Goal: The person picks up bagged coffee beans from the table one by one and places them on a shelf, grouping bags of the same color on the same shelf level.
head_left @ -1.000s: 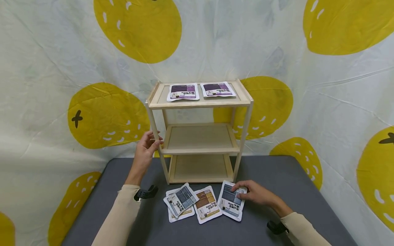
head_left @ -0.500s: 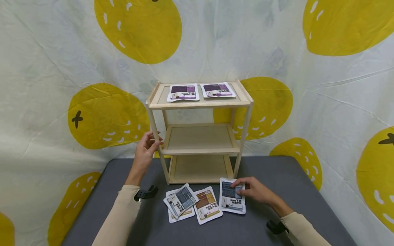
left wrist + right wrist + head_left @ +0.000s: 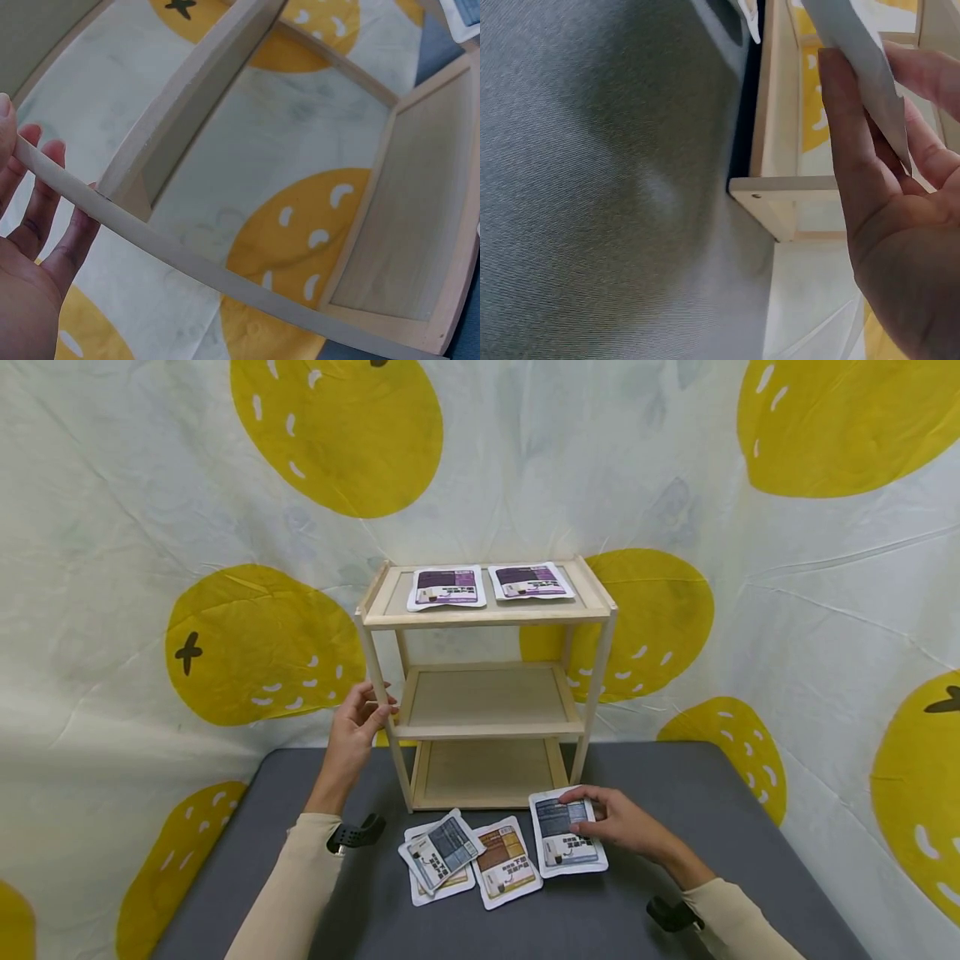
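Observation:
My left hand holds the left front post of a three-tier wooden shelf, thumb on one side and fingers behind. In the left wrist view the post runs past those fingers. My right hand pinches a white pouch with a blue label by its right edge, in front of the shelf's right leg. The right wrist view shows this pouch edge-on between thumb and fingers, raised off the table. Beside it lies a brown-labelled pouch. Further left, a blue-labelled pouch overlaps another pouch.
Two purple-labelled pouches lie side by side on the top tier. The shelf stands on a dark grey table. Behind hangs a pale cloth printed with large yellow fruit.
My right hand has lifted the blue-labelled pouch from beside the brown one, raising and turning it slightly. The left hand stays on the post.

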